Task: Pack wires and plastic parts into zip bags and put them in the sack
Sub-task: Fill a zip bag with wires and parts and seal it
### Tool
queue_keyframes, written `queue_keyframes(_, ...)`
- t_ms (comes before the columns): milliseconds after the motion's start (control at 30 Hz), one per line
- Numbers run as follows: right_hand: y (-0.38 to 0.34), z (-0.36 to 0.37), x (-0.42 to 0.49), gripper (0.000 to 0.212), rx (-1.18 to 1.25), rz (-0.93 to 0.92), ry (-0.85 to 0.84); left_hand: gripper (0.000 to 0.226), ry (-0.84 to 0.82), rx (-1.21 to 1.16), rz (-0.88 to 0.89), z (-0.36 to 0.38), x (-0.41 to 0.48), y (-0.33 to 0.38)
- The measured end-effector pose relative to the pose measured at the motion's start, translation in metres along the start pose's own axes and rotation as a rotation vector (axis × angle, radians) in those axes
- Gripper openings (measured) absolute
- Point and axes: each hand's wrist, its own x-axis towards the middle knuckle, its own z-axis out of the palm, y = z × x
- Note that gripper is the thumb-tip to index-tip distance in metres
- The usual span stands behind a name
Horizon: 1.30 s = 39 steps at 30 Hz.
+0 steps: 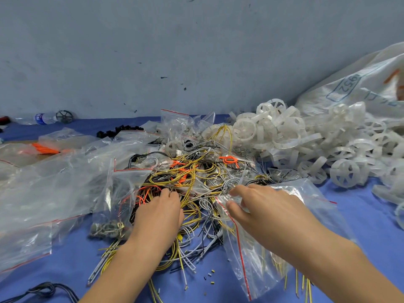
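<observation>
Head view: bag-filling step. Right hand [262, 206] pinches zip bag [251, 270] mouth at 5 o'clock; left hand [159, 213] clutches wires [192, 176] at 6. Next: lift bunch into mouth.

Glossy clear plastic zip bags [54, 193], matt translucent plastic wheels [306, 138] and smooth-coated wires [192, 176] on matt blue cloth [360, 215].

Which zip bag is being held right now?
The clear zip bag at the right hand, its red-lined mouth pinched between thumb and fingers; the other bags lie unheld.
</observation>
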Motion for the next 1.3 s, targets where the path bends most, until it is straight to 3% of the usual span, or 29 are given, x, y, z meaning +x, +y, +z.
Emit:
queue_keyframes(267, 0.003, -0.003, -0.002, 0.037, 0.013, 0.024, -0.012, 0.01, -0.104, -0.399, 0.016, -0.015, 0.003, -0.019)
queue_keyframes(500, -0.006, -0.004, 0.002, 0.037, 0.032, -0.002, 0.013, 0.009, -0.003, -0.726, -0.087, -0.024, 0.007, -0.035)
queue_keyframes(633, -0.014, -0.001, 0.002, 0.035, 0.05, -0.037, 0.007, 0.012, 0.013, -0.572, -0.098, -0.027, 0.005, -0.04)
queue_keyframes(800, -0.016, 0.0, 0.003, 0.035, 0.037, -0.04, -0.015, 0.013, -0.243, -0.406, -0.062, -0.027, -0.003, -0.052)
queue_keyframes(933, -0.017, 0.001, 0.003, 0.035, 0.024, -0.039, -0.022, 0.011, -0.296, -0.335, -0.056, -0.025, -0.01, -0.059)
queue_keyframes(1167, -0.019, -0.001, 0.003, 0.036, 0.012, -0.031, -0.027, 0.021, -0.429, -0.301, -0.052, -0.019, -0.018, -0.051)
queue_keyframes(1300, -0.019, -0.002, 0.003, 0.036, 0.011, -0.025, -0.033, 0.014, -0.429, -0.333, -0.06, -0.018, -0.019, -0.048)
